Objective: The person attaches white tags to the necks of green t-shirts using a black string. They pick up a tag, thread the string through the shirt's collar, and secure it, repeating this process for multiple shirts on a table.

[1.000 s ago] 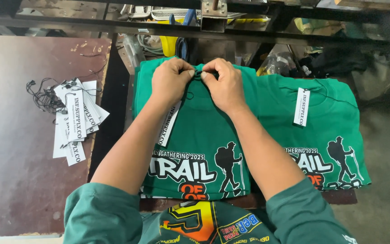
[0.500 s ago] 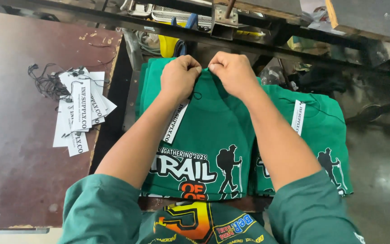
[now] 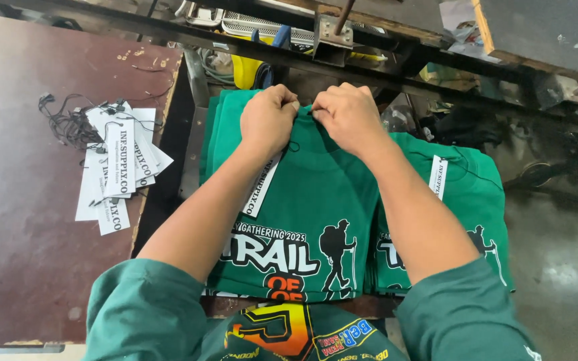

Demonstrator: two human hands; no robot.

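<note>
A stack of folded green T-shirts (image 3: 316, 200) with a white and orange hiker print lies in front of me. My left hand (image 3: 269, 120) and my right hand (image 3: 349, 117) pinch the collar of the top shirt, fingers closed close together. A white paper hang tag (image 3: 260, 189) on a thin black string hangs from the collar beneath my left wrist. A second pile of the same green shirts (image 3: 463, 194) lies to the right, with a white tag (image 3: 438, 177) on top.
A brown table (image 3: 21, 234) on the left holds a fan of loose white hang tags (image 3: 116, 167) with black strings. Behind the shirts runs a dark metal frame (image 3: 329, 40) with clutter and a yellow object (image 3: 247, 70). Grey floor (image 3: 556, 267) at right.
My hands have stayed at the collar of the top shirt, their fingers working closer together. The camera view has shifted slightly; the shirts and tags have not moved.
</note>
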